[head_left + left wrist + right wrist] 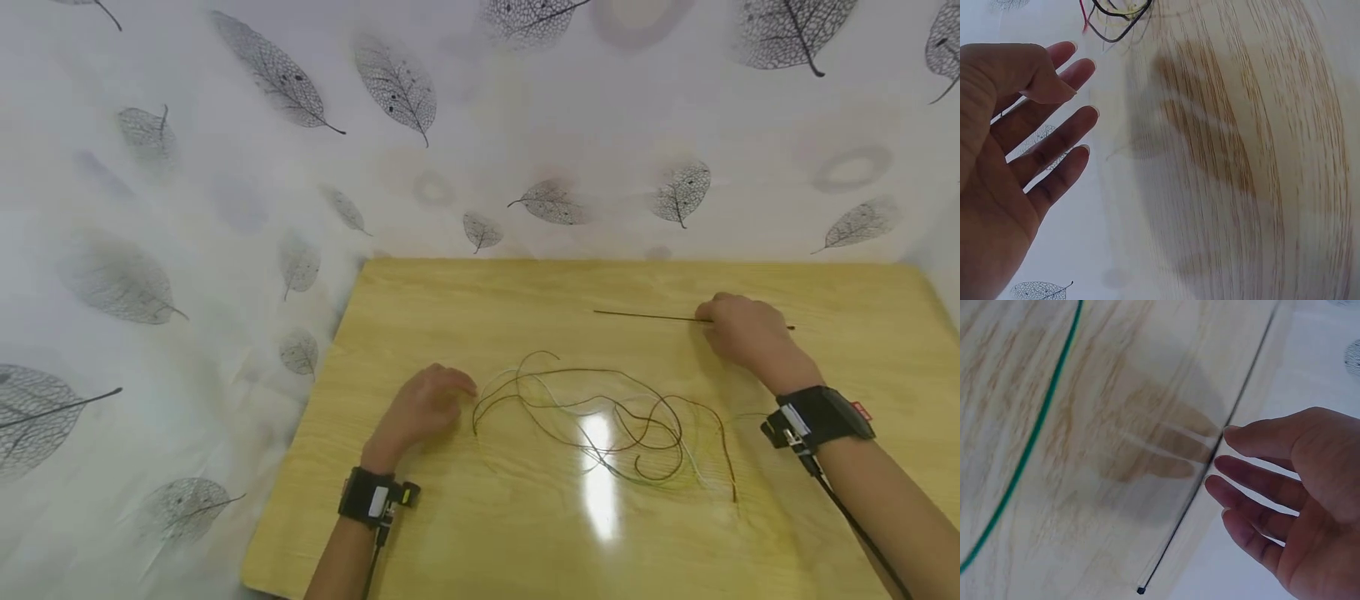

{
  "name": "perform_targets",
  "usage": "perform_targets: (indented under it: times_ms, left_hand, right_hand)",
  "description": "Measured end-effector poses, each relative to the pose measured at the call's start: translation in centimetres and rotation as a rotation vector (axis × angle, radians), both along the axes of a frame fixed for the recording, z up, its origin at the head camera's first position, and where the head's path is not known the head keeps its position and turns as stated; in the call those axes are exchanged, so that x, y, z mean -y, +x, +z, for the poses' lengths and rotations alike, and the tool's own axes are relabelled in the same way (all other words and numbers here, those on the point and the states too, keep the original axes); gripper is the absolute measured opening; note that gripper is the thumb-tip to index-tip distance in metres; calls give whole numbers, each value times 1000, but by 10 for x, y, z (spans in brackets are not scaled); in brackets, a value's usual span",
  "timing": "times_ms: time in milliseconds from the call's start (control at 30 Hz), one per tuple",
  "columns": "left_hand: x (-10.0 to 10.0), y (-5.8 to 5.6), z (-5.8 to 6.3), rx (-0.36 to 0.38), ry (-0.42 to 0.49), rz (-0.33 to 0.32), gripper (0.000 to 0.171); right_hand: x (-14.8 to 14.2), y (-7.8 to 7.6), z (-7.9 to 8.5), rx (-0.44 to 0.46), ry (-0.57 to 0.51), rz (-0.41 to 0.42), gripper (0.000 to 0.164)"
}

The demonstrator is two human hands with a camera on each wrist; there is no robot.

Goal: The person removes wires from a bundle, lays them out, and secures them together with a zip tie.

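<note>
In the head view my right hand (746, 333) is over a long thin black strip with a small block at one end, like a cable tie (645, 315). The right wrist view has this hand's thumb and fingertips right at the black cable tie (1175, 528), fingers loosely bent and apart. A loose tangle of thin wires (600, 371), in brown, white, green and red, spreads over the middle of the table. My left hand (423, 404) is beside the tangle's left end, holding nothing. Its fingers are spread and gently bent in the left wrist view, below dark wire loops (1125, 28).
The light wooden table (450, 300) has a rounded front left corner. Leaf-patterned white sheeting (480, 133) rises behind it and on the left. A band with a small camera and cable is on each wrist. Bright light glares off the tabletop among the wires.
</note>
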State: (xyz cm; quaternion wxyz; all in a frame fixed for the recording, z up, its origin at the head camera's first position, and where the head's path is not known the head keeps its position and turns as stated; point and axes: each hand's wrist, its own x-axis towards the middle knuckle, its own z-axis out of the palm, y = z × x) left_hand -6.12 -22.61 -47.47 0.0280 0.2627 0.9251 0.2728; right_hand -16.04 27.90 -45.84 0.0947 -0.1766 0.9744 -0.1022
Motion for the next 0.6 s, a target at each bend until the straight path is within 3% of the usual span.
perform_targets:
  times_ms: [367,600]
  left_hand:
    - [-5,0,2,-100,-11,7,30]
    - [-6,0,5,-107,-8,11,28]
  right_hand:
    - [6,-11,-9,-53,74,75,16]
    - [9,-11,-14,-50,123,104,27]
